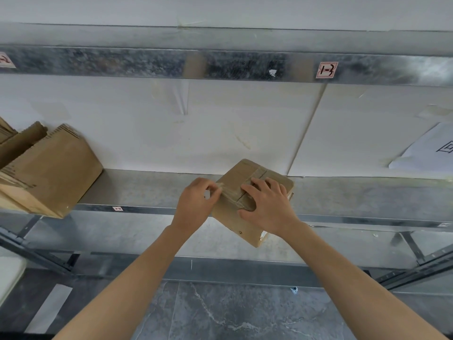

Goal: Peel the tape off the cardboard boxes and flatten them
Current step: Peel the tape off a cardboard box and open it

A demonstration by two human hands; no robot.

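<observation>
Small brown cardboard box (pixel 235 218), matte, squarish, turned corner-on and sitting at the front lip of a metal shelf (pixel 147 190), its near corner overhanging the edge. Clear glossy tape (pixel 226 192) runs over the top seam and down the left side, wrinkled where it lifts. Left hand (pixel 196 204) pinches the loose tape end between thumb and fingertips, just beside the box's left edge. Right hand (pixel 268 207) lies spread on the box top, fingers wide and fairly flat, thumb down the near face, pressing. Shelf is galvanised steel, mottled grey and scuffed; a matching beam (pixel 122 62) crosses above and carries a red-framed label (pixel 326 69). Behind, white board (pixel 220 123) with a slanting seam and patches of old tape residue. At the left of the shelf, a stack (pixel 56 168) of corrugated cardboard, fluted edges showing. White paper (pixel 426 150) with black print at far right. Floor (pixel 245 315) is grey veined stone tile.
</observation>
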